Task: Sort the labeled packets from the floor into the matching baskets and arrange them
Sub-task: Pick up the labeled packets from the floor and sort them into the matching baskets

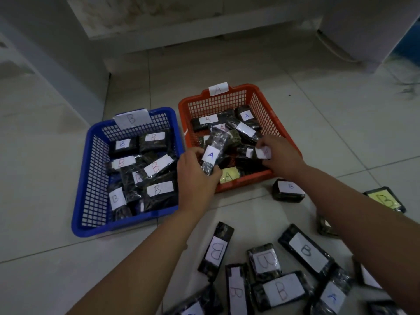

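Fingers of the left hand [197,178] clamp an A packet [212,155] over the orange basket [281,126], seemingly to set it there; right hand [280,155] pinches another packet [261,153] inside; B packets [305,250] await the blue basket [91,178].

There are two baskets: one blue basket [91,178] tagged B and one orange basket [261,103] tagged A. About seven B packets [156,189] show in the blue one. At least six A packets [208,119] show in the orange one, the pile too tangled for a sure count. Roughly ten loose packets [305,250] lie on the floor [45,223], mostly B. Two hands [195,178] are in view.
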A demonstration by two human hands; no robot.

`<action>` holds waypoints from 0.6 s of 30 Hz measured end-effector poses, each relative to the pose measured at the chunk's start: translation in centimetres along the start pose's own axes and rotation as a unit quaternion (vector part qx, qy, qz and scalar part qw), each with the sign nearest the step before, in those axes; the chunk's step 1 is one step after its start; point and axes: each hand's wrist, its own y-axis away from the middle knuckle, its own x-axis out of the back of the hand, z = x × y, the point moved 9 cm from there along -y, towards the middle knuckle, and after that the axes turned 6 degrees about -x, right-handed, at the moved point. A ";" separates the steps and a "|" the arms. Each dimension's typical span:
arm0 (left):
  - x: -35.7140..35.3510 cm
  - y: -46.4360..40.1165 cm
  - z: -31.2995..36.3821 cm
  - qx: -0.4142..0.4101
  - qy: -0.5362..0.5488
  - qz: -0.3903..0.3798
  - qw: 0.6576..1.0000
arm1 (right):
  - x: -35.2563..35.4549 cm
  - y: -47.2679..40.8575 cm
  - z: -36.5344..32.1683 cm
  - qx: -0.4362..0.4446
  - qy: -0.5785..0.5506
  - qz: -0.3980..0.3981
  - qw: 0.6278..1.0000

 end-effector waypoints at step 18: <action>-7.5 -3.1 -2.5 0.087 -0.103 -0.121 0.984 | -1.2 -0.5 1.6 -0.022 -0.083 -0.026 0.996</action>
